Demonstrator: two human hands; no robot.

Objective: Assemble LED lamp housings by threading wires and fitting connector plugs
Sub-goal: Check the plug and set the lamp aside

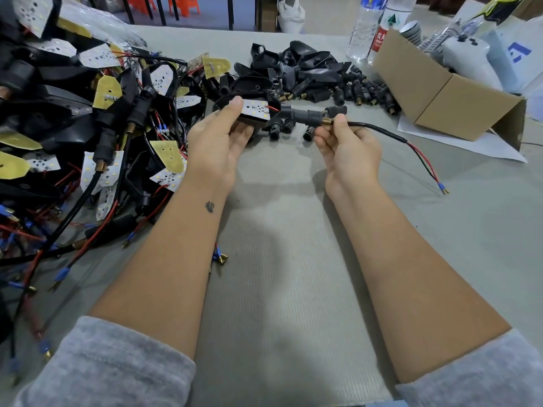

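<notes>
Hands meet above the middle of the grey worktop (288, 259), both forearms bare with grey sleeves pushed back. The left hand (219, 142) grips a black lamp housing (249, 110), thumb pressed on the white LED board (255, 108) seated in it and fingers curled beneath. A short red wire (272, 108) loops from the board toward the housing's neck. From that neck a black connector plug (302, 114) sticks out to the right, ending in a brass threaded tip (326, 120). The right hand (346, 148) pinches the black cable (379, 129) just beside that brass tip, between thumb and curled fingers. The cable runs on to the right and down, lying on the worktop, where its sheath ends and thin red and black leads (426, 163) split off, finishing in small blue-sleeved terminals (442, 188).

To the left lies a big tangled heap of assembled lamps (97, 136), black housings, white and yellow boards, and red and black wires with blue terminals. Behind the hands sits a pile of empty black housings and loose plugs (311, 74). At the far right stands an open cardboard box (440, 92), tilted, on a white sheet, with two plastic water bottles (370, 27) just behind it.
</notes>
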